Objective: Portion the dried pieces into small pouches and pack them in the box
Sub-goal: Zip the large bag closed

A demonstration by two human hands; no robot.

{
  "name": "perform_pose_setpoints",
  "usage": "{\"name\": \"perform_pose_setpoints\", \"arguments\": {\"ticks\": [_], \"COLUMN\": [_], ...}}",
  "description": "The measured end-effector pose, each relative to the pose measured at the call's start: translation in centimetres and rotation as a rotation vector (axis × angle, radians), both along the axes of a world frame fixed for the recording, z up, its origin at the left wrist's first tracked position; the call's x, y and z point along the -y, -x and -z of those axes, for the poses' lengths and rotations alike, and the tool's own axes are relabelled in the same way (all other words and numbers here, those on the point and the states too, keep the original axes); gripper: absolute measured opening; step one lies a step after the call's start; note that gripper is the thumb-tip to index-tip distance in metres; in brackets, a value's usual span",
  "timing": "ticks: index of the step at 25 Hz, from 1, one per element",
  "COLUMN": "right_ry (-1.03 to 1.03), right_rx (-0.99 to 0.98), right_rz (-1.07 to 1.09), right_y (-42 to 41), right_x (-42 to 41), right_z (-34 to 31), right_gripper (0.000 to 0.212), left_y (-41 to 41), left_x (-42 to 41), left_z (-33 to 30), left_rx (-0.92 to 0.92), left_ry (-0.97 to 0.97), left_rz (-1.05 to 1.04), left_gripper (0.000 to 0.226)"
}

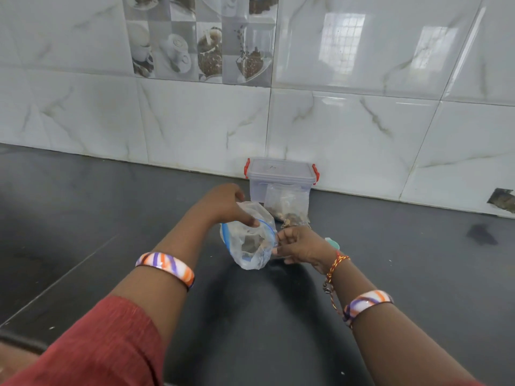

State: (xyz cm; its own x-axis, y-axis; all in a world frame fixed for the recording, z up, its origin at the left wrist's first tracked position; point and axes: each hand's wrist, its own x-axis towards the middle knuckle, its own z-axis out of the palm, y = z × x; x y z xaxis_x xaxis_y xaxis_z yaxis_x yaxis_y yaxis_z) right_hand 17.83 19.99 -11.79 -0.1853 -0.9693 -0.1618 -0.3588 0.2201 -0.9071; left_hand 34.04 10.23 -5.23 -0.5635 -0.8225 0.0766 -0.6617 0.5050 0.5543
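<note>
Two hands hold a small pouch (pixel 252 243) above the counter (pixel 111 218): left hand (pixel 225 204) pinches its blue-edged mouth, right hand (pixel 299 245) grips its side. Filling appears underway. Farther off, a supply bag (pixel 288 203) leans against the closed box (pixel 281 174), which needs unlatching before packing.

A single wide-angle view looks from the person's head, forward and down along both forearms onto a dark countertop (pixel 111 207). It faces the tiled wall (pixel 362 121) at the far edge, near enough that the hands sit mid-frame. The wide lens bends the wall's lines.
</note>
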Motion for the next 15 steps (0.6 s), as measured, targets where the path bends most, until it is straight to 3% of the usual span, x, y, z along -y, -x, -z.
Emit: {"name": "perform_pose_setpoints", "arguments": {"ticks": [4, 9, 11, 13, 15], "right_ry": [0.065, 0.198, 0.213, 0.277, 0.373], "right_rx": [0.270, 0.586, 0.414, 0.144, -0.038], "right_rz": [0.112, 0.327, 0.451, 0.606, 0.743], "right_y": [-1.1, -1.7, -1.9, -1.9, -1.7], "right_x": [-1.1, -2.0, -2.1, -1.8, -1.5], "right_z": [0.3, -1.5, -2.8, -4.0, -5.4], "right_gripper": [0.007, 0.005, 0.006, 0.021, 0.027], "left_y": [-2.1, -2.4, -2.0, -1.6, -1.0], "left_x": [-0.2, -0.9, -1.4, -1.9, -2.2], "left_z": [1.9, 1.4, 0.3, -1.3, -2.6], "left_rx": [0.002, -0.201, -0.307, -0.348, -0.140], "left_ry": [-0.033, -0.063, -0.105, -0.127, 0.052], "left_rz": [-0.062, -0.087, -0.108, -0.144, -0.101], "left_gripper": [0.053, 0.017, 0.005, 0.003, 0.025]}}
